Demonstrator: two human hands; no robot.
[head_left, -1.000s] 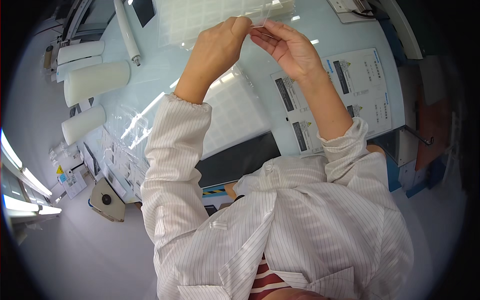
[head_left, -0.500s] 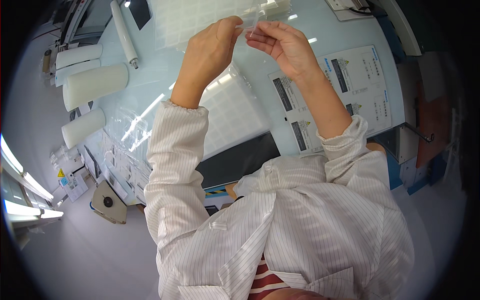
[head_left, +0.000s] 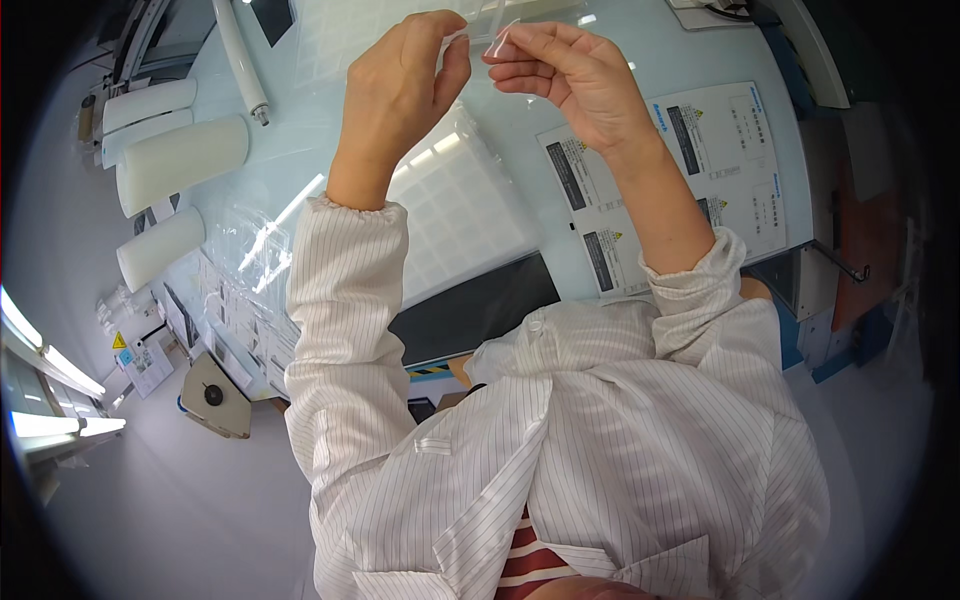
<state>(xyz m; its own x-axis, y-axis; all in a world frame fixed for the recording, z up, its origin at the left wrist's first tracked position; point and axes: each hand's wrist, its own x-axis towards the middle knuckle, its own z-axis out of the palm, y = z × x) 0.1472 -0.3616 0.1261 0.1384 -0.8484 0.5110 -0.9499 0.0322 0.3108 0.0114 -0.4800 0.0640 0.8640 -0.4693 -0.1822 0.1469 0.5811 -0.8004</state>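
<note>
Over the far part of the table, my left hand (head_left: 402, 88) is closed, its thumb and forefinger pinching a thin clear strip whose extent I cannot make out. Facing it, my right hand (head_left: 588, 85) grips a small piece of clear plastic film (head_left: 502, 40) between thumb and forefinger, the other fingers curled below. Under and between my forearms lies a translucent white tray with a grid of square pockets (head_left: 455, 205). Beyond my hands is another gridded translucent sheet or tray (head_left: 330, 45), partly hidden by my left hand.
Printed label sheets (head_left: 740, 160) lie under my right forearm. White rolls (head_left: 185, 163) and a long white roller (head_left: 238, 50) are on the left, near crumpled clear film (head_left: 250, 235). A dark panel (head_left: 475, 310) sits at the near table edge.
Both hands have risen slightly toward the far side, and their fingertips have drawn a little apart. The clear film in my right hand now shows more plainly.
</note>
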